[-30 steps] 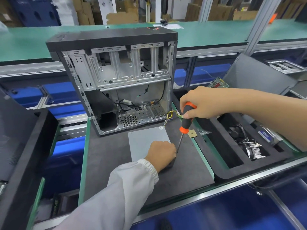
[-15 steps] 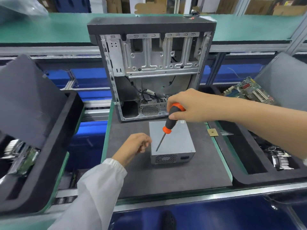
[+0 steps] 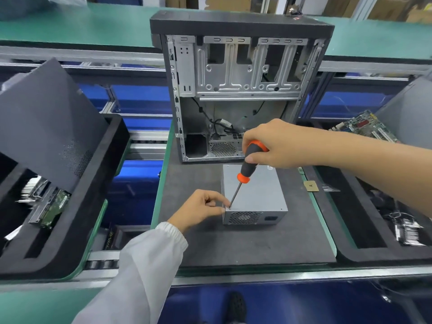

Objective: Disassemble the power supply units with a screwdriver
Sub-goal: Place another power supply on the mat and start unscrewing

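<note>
Green conveyor lanes and blue bins fill the background, and on the near lane a dark foam mat (image 3: 245,242) serves as the tabletop for the work. At its middle lies the power supply unit (image 3: 253,195), a grey metal box flat on the mat, its long axis running from six to twelve o'clock and its vented fan face turned toward six. Just behind it, at twelve, stands an open computer case (image 3: 236,90), near but apart from the box. The right hand (image 3: 273,143) wraps its fingers round the black-and-orange handle of the screwdriver (image 3: 243,174), whose shaft slants down toward seven o'clock, the tip meeting the top panel at the near left corner of the unit. The left hand (image 3: 201,210) sits just at nine o'clock of that corner, its fingers narrowly pinched together beside the tip; whether they touch the box or hold a screw cannot be told. The relation that matters is tip to corner: the screw seems to lie directly under the blade, so the coming turn probably needs the shaft kept steady on that spot. Foam trays flank the mat, one at nine o'clock (image 3: 70,230) holding a hard drive (image 3: 50,208), one at three with a motherboard (image 3: 364,127) beyond.
</note>
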### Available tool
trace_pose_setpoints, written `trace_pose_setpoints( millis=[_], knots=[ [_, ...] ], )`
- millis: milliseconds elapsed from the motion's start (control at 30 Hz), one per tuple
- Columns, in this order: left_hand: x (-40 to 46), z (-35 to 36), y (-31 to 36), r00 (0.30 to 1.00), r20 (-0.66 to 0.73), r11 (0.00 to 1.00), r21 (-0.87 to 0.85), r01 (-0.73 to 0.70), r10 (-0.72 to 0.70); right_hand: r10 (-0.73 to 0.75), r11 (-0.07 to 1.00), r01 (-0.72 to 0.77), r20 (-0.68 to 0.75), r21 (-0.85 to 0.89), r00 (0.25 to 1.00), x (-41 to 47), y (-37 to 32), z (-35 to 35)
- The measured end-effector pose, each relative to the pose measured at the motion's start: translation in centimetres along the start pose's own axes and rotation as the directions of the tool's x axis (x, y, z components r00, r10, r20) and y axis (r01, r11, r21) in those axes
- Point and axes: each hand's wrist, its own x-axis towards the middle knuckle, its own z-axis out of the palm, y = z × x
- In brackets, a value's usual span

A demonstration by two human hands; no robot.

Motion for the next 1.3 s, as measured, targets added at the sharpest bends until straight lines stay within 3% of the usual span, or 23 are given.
trace_pose_setpoints(
  millis=[767,1100,1200,1267,1300],
  knots=[
    [0.3,0.0,-0.5,0.999,0.041,1.000,-0.010,-0.029,0.030,-0.012,0.998,0.013,0.013,-0.068,1.000,0.4,-0.6,0.2],
    [1.0,-0.4,4.2,0.978,0.026,0.958,-0.212,-0.195,0.205,-0.196,0.974,0.211,0.153,-0.087,0.969,0.9,-2.3,-0.4],
    [1.2,-0.2,4.5,0.976,-0.002,0.964,-0.159,-0.215,0.217,-0.058,0.981,0.075,0.101,-0.178,0.993,1.0,-2.1,-0.6],
    [1.4,-0.3,4.5,0.979,0.008,0.969,-0.141,-0.201,0.204,0.068,0.946,-0.064,0.002,-0.317,0.998,1.1,-2.4,-0.1],
    [1.4,-0.3,4.5,0.979,0.023,0.970,-0.141,-0.195,0.201,0.056,0.914,-0.073,-0.054,-0.399,0.997,1.2,-2.5,0.2]
  ],
)
